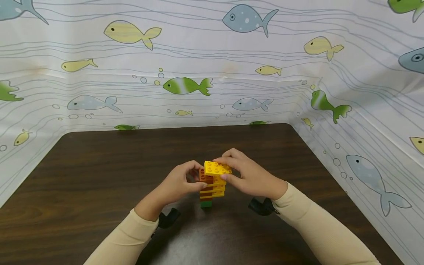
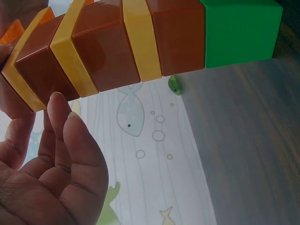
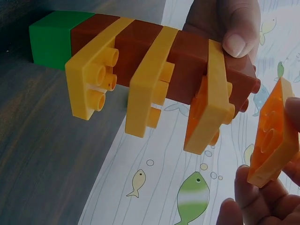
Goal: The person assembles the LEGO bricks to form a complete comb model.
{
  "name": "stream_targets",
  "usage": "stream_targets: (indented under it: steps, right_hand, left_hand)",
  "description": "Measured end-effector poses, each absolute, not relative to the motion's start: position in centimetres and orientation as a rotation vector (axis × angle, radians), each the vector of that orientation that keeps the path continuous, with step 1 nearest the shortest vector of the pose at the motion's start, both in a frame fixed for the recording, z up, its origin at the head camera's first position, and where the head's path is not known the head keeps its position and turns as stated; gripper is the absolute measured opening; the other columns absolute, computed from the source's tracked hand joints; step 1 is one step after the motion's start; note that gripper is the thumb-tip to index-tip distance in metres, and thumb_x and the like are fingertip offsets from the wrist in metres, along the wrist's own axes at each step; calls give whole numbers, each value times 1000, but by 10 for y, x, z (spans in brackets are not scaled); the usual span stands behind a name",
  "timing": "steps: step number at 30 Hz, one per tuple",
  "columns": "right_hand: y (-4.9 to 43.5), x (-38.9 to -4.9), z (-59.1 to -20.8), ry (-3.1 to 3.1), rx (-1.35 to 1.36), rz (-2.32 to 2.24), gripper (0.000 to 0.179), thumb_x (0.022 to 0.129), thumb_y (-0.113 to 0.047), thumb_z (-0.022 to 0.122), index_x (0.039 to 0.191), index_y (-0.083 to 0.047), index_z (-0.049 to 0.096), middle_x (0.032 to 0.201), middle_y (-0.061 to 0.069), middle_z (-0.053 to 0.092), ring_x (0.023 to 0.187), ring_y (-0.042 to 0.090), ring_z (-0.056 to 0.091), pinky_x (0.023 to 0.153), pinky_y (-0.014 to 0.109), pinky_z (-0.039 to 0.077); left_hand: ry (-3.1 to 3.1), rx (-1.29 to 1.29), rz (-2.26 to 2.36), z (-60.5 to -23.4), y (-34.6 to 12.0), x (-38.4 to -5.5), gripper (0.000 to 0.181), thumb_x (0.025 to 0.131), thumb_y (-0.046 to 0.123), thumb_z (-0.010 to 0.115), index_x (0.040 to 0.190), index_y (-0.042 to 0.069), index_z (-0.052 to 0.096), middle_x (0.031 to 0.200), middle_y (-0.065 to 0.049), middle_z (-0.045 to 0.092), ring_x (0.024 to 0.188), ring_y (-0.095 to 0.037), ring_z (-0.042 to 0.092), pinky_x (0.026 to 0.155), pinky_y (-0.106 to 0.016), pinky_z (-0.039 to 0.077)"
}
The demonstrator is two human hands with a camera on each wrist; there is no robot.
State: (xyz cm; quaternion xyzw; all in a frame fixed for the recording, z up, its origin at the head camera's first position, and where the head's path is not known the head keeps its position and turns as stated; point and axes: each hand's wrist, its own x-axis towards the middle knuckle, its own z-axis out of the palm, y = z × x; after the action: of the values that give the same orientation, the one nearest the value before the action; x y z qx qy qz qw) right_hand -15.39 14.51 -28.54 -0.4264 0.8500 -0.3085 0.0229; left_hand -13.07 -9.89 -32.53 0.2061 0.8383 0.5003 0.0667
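Note:
A tower of toy building bricks stands on the table, its green brick [image 1: 206, 204] at the bottom. Above it brown bricks [image 2: 105, 51] alternate with three thin yellow plates [image 3: 147, 86], which jut out toward the right. My left hand [image 1: 180, 182] grips the tower near its top, the thumb on the side of the uppermost brown brick [image 3: 240, 75]. Between thumb and fingers, my right hand [image 1: 253, 176] pinches another thin yellow plate [image 1: 215, 168]. In the right wrist view this plate is apart from the tower, just beyond the studs of its top brick.
The dark wooden table [image 1: 99, 165] extends around the tower. Behind it and along the sides hangs a white curtain [image 1: 198, 55] printed with fish. A black wrist device [image 1: 169, 218] sits below the left sleeve, another black device [image 1: 261, 207] by the right.

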Motion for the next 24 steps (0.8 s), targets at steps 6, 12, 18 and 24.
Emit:
stream_targets:
  steps: [6,12,18,24]
  right_hand:
    - [143,-155,-286,2661,-1365,-844,42,92,-17,66,132,-6,57,114,3,49,96,15,46,80,31,46]
    - [139,-158,-286,2658,-1394,-792,41,92,-18,67,130,-6,58,113,3,51,97,15,47,82,28,47]
    - [137,-160,-282,2649,-1426,-740,41,91,-20,67,129,-6,59,112,2,52,97,14,47,82,29,46]
    - [134,-160,-278,2650,-1467,-668,41,92,-21,67,129,-6,60,111,2,53,96,14,48,82,29,47]
  left_hand:
    - [2534,631,1500,-326,-99,-131,29,86,14,72,108,2,57,94,-6,58,81,-19,54,66,-30,49]
    - [2531,642,1496,-326,-99,-130,27,86,13,71,106,1,56,94,-6,58,83,-20,55,69,-31,50]
    - [2523,657,1508,-326,-99,-130,26,87,13,71,105,2,56,93,-6,57,84,-20,54,69,-31,50]
    - [2511,657,1518,-326,-99,-130,26,87,13,71,105,1,56,92,-6,57,83,-20,54,70,-30,51]
